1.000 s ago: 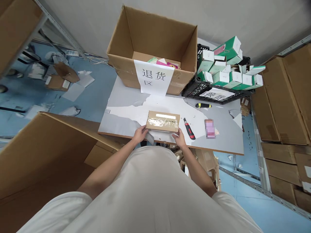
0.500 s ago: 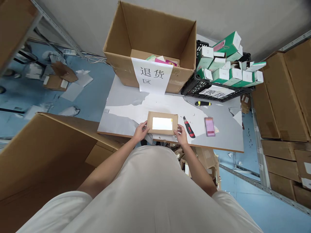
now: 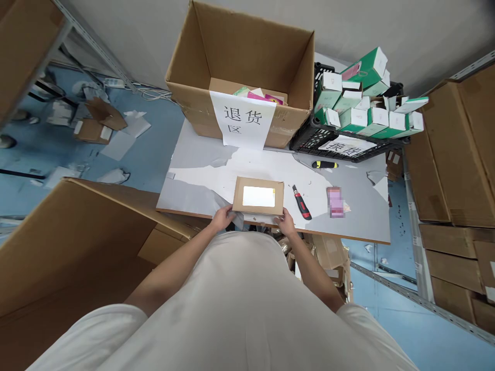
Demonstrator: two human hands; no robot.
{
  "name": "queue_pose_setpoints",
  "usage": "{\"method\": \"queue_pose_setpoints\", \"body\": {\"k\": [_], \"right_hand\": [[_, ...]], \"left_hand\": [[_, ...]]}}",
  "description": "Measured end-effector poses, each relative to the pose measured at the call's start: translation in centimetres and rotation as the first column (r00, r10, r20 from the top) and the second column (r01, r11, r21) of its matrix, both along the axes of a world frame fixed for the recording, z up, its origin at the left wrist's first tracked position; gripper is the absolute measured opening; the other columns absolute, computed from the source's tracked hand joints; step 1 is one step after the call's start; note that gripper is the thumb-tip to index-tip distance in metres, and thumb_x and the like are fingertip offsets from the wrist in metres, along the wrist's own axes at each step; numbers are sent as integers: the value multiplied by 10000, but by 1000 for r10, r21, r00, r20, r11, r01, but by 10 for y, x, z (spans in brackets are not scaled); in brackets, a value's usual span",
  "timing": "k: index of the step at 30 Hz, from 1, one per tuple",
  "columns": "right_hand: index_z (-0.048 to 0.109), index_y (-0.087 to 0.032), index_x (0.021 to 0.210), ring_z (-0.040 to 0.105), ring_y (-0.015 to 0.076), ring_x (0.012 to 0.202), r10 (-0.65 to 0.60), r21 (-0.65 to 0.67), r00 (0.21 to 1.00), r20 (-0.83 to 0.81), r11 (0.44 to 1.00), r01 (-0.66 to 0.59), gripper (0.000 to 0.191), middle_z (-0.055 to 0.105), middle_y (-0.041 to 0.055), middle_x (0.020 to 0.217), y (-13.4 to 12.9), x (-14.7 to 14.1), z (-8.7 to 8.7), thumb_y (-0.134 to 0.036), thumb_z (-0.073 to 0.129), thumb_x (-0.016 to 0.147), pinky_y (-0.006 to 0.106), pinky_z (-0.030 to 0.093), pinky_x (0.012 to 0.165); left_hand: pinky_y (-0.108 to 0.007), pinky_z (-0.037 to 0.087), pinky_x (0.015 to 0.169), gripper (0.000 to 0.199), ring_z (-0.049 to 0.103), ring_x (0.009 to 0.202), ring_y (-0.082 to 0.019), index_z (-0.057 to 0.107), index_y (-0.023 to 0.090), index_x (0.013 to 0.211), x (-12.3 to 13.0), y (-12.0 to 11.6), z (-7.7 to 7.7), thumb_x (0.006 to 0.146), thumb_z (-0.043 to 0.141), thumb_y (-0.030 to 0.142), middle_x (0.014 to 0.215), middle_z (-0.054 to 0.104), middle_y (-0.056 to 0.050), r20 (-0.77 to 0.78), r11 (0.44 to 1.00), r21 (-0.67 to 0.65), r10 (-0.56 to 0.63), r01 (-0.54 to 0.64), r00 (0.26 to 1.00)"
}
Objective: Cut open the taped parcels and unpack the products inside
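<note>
A small brown cardboard box point(image 3: 237, 196) with a white label point(image 3: 259, 196) lies near the front edge of the table, directly before me. My left hand point(image 3: 223, 217) is at its near left corner, the fingertips against the cardboard. At the near right corner my right hand point(image 3: 286, 223) holds the box, some of its fingers reaching under the front side and partly hidden. To the right of the box lies a red and black utility knife point(image 3: 301, 202). Grey plastic wrapping point(image 3: 238, 221) hangs by the table edge beside my left hand.
A large open carton point(image 3: 247, 38) with a paper sign stands at the back of the table point(image 3: 356, 226). Beside it a black crate point(image 3: 348, 154) holds green-white boxes. A yellow-black cutter point(image 3: 325, 165) and a pinkish packet point(image 3: 335, 202) lie right. Another open carton point(image 3: 108, 198) stands left.
Both hands have slid down a little towards me along the box, from its sides to its near corners. The box itself has barely moved.
</note>
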State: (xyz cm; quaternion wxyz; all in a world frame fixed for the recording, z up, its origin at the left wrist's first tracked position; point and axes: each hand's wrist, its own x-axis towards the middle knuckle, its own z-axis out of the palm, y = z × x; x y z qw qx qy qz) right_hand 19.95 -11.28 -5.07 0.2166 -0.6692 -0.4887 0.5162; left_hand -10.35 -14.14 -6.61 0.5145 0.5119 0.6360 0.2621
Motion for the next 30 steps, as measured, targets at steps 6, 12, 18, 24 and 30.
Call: {"method": "queue_pose_setpoints", "body": {"k": [6,12,18,24,30], "right_hand": [[518,-197,1280,614,236,1028,9,66,1000,4,998,-9,577,643,117,1187,6,2,23,-309,626,724,425,516,876],[499,-205,1354,581,213,959,13,239,1000,11,971,-16,662,596,125,1215,20,6,54,-404,652,741,422,516,886],[512,-177,1354,574,205,888,5,201,998,60,979,-17,661,576,129,1173,31,-4,55,-484,593,775,416,525,853],[568,-177,1285,562,248,1058,-41,217,997,67,976,26,572,596,138,1210,42,14,33,-539,470,853,419,490,912],[544,-172,1277,474,356,1183,-91,120,858,506,992,35,604,540,175,1239,55,68,-1,-352,666,714,537,388,996]], "left_hand": [[-427,536,860,511,649,973,-263,607,161,1179,8,6,22,759,599,452,1051,685,-104,-16,994,72,88,-86,996],[-371,545,817,583,610,950,-225,585,165,1226,14,25,51,737,666,473,1057,605,-101,-35,961,202,201,-190,979],[-327,542,731,611,576,883,-197,553,157,1271,22,42,53,742,678,434,1055,572,-100,-111,959,183,240,-218,964],[-327,525,721,576,580,885,-198,533,152,1280,28,52,50,790,635,437,1126,569,-126,-136,946,185,294,-267,946],[-364,516,794,621,568,978,-227,447,143,1330,33,54,56,806,625,422,1170,544,-142,-169,932,233,322,-279,932]]}}
